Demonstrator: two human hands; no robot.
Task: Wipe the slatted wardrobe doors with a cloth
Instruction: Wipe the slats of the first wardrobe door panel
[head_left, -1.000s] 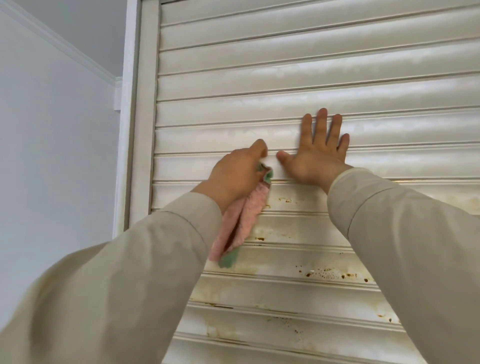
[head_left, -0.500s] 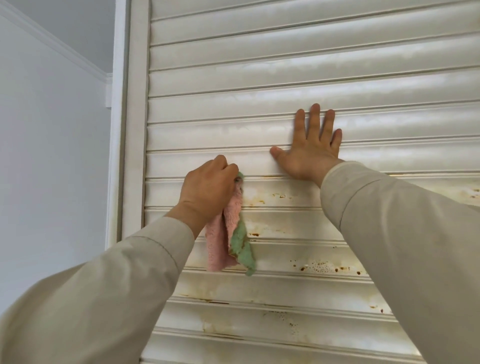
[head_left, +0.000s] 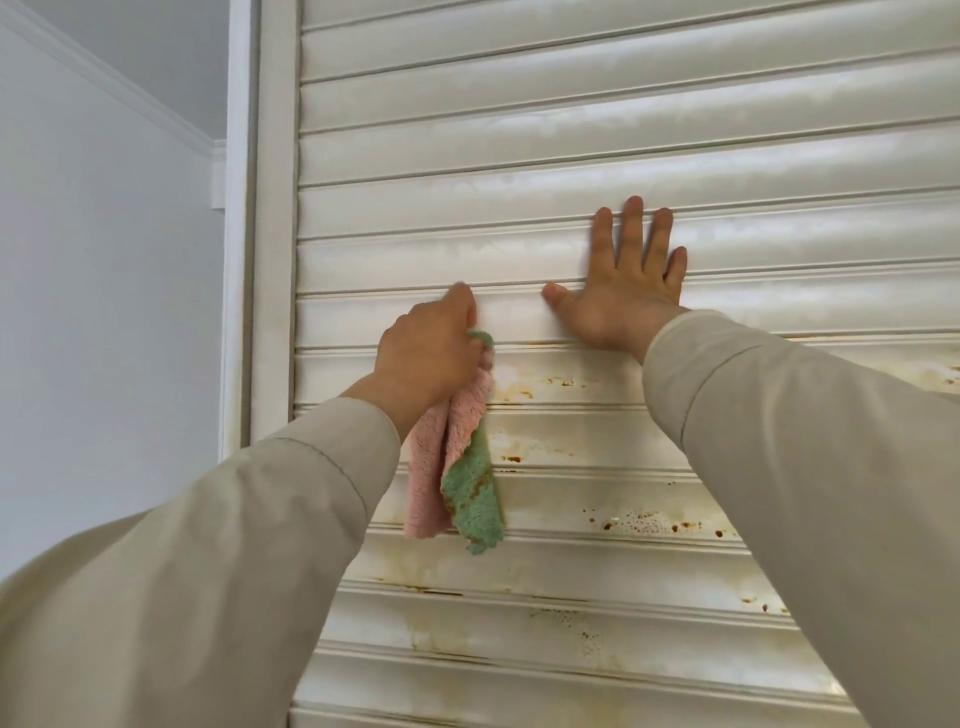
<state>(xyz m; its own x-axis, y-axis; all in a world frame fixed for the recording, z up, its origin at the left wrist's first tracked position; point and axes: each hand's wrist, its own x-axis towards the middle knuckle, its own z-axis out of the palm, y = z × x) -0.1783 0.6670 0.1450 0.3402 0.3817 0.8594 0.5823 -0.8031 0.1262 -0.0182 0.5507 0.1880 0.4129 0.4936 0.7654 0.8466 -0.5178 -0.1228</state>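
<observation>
A white slatted wardrobe door (head_left: 623, 130) fills the view. Its upper slats look pale and streaky, and the lower slats carry brown and yellowish stains (head_left: 644, 522). My left hand (head_left: 428, 353) grips a pink and green cloth (head_left: 457, 467) against a slat near the door's left side; most of the cloth hangs loose below the fist. My right hand (head_left: 623, 291) presses flat on the slats to the right, fingers straight and spread.
The door's white frame post (head_left: 272, 234) runs down the left. Beyond it is a plain pale wall (head_left: 104, 312) with a cornice (head_left: 130, 93) under the ceiling. My beige sleeves cover the lower corners of the view.
My left hand with the cloth swept left along the slat, then came back right and slightly up. The right hand has stayed flat in the same place.
</observation>
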